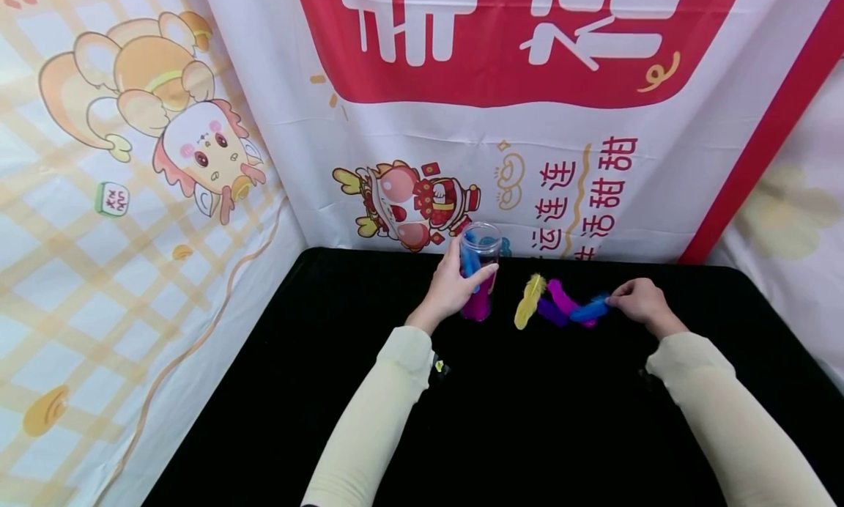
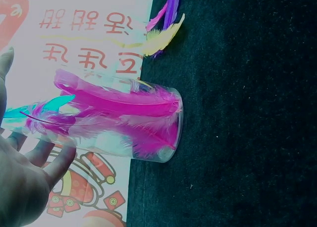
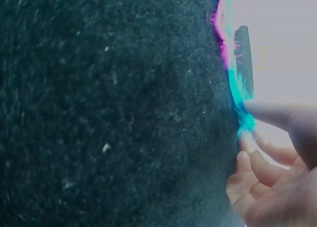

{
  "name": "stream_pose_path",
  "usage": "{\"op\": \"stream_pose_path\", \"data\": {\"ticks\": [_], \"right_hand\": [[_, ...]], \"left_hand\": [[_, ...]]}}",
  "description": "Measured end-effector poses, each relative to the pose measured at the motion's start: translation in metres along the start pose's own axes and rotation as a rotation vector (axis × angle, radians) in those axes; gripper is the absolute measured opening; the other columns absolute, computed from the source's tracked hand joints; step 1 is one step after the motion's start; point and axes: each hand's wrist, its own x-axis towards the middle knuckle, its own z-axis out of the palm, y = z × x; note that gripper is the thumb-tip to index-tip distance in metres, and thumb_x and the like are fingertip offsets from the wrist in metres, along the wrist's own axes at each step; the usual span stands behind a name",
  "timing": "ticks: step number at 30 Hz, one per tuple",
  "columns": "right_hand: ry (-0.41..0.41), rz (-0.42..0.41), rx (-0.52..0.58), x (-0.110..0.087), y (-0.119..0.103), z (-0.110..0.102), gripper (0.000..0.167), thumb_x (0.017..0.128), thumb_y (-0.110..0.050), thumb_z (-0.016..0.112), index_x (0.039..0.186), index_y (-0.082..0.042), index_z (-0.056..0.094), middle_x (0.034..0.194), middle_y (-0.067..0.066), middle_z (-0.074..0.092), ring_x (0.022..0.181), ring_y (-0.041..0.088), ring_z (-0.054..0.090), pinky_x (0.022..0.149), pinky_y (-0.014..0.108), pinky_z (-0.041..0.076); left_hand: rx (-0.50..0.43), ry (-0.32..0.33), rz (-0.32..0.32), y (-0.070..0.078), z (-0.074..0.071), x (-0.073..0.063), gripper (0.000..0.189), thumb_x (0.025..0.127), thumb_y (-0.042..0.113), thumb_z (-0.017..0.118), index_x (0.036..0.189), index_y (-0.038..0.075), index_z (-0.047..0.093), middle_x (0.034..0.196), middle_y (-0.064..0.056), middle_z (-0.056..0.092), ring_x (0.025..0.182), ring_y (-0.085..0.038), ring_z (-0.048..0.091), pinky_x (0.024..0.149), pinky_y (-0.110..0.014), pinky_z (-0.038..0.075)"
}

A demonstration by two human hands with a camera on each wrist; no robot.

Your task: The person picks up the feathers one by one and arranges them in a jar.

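Note:
A clear jar (image 1: 483, 237) stands near the back of the black table, with magenta and blue feathers inside it. My left hand (image 1: 455, 281) grips the jar from its left side, the thumb across the front. In the left wrist view the magenta feathers (image 2: 119, 105) press along the jar's wall. To the right of the jar lie a yellow feather (image 1: 529, 302), a purple feather (image 1: 552, 313) and a magenta feather (image 1: 562, 296). My right hand (image 1: 641, 302) pinches the end of a blue feather (image 1: 590, 311) between thumb and fingers, close over the table.
The black cloth-covered table (image 1: 527, 412) reaches back to a printed white and red banner (image 1: 422, 126). Another patterned cloth (image 1: 99, 272) hangs along the left side, and a pale curtain (image 1: 791, 214) is at the right.

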Motion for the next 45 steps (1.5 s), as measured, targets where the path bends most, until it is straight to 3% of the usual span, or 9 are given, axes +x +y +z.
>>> {"op": "stream_pose_path", "data": {"ticks": [4,10,21,26,32,38,45], "right_hand": [[0.036,0.006,0.036,-0.002,-0.003,0.000,0.026,0.094,-0.017,0.070,0.100,0.008,0.073,0.097,0.017,0.069,0.086,0.029,0.058,0.071,0.033,0.045],[0.041,0.032,0.175,-0.004,-0.009,-0.001,0.028,0.098,-0.013,0.065,0.109,0.012,0.068,0.088,0.015,0.072,0.071,0.018,0.068,0.063,0.033,0.059],[0.114,-0.026,0.239,-0.001,-0.022,-0.006,0.026,0.100,-0.014,0.066,0.111,0.010,0.068,0.095,0.018,0.076,0.073,0.013,0.073,0.066,0.026,0.060],[0.112,-0.039,0.289,-0.004,-0.033,-0.012,0.027,0.101,-0.014,0.065,0.113,0.010,0.067,0.103,0.023,0.074,0.074,0.012,0.074,0.067,0.025,0.060],[0.132,-0.048,0.346,-0.004,-0.043,-0.025,0.031,0.102,-0.018,0.066,0.117,0.009,0.066,0.097,0.012,0.076,0.072,0.005,0.072,0.066,0.020,0.058],[0.146,-0.080,0.428,-0.005,-0.055,-0.033,0.035,0.101,-0.019,0.068,0.119,0.010,0.065,0.089,-0.006,0.074,0.075,0.006,0.072,0.069,0.020,0.058],[0.136,-0.143,0.492,-0.008,-0.072,-0.039,0.035,0.099,-0.015,0.069,0.118,0.014,0.064,0.088,-0.007,0.074,0.077,0.008,0.072,0.070,0.022,0.059]], "left_hand": [[0.006,0.001,-0.002,0.000,0.000,0.000,0.092,0.093,0.060,0.068,0.163,0.028,0.018,0.160,-0.006,0.036,0.144,-0.027,0.041,0.115,-0.050,0.038],[0.006,0.002,0.000,-0.001,0.000,0.000,0.089,0.094,0.055,0.069,0.162,0.028,0.019,0.159,-0.006,0.037,0.143,-0.027,0.042,0.114,-0.050,0.039],[0.014,0.006,0.015,0.000,-0.001,-0.002,0.094,0.088,0.070,0.066,0.161,0.031,0.021,0.157,-0.004,0.040,0.140,-0.025,0.046,0.113,-0.049,0.041],[0.001,0.007,0.022,-0.001,0.000,-0.003,0.091,0.090,0.067,0.067,0.160,0.031,0.022,0.155,-0.004,0.042,0.138,-0.025,0.046,0.113,-0.050,0.041],[0.003,0.002,0.020,-0.001,0.000,-0.003,0.093,0.088,0.070,0.066,0.161,0.031,0.021,0.157,-0.005,0.040,0.140,-0.025,0.045,0.114,-0.050,0.040],[0.006,-0.002,0.015,0.000,0.000,-0.003,0.092,0.090,0.068,0.065,0.161,0.031,0.021,0.157,-0.005,0.039,0.141,-0.025,0.044,0.115,-0.050,0.039],[-0.002,-0.003,0.016,0.000,-0.001,-0.003,0.092,0.091,0.066,0.066,0.162,0.031,0.020,0.158,-0.005,0.039,0.141,-0.025,0.044,0.114,-0.050,0.039]]}}
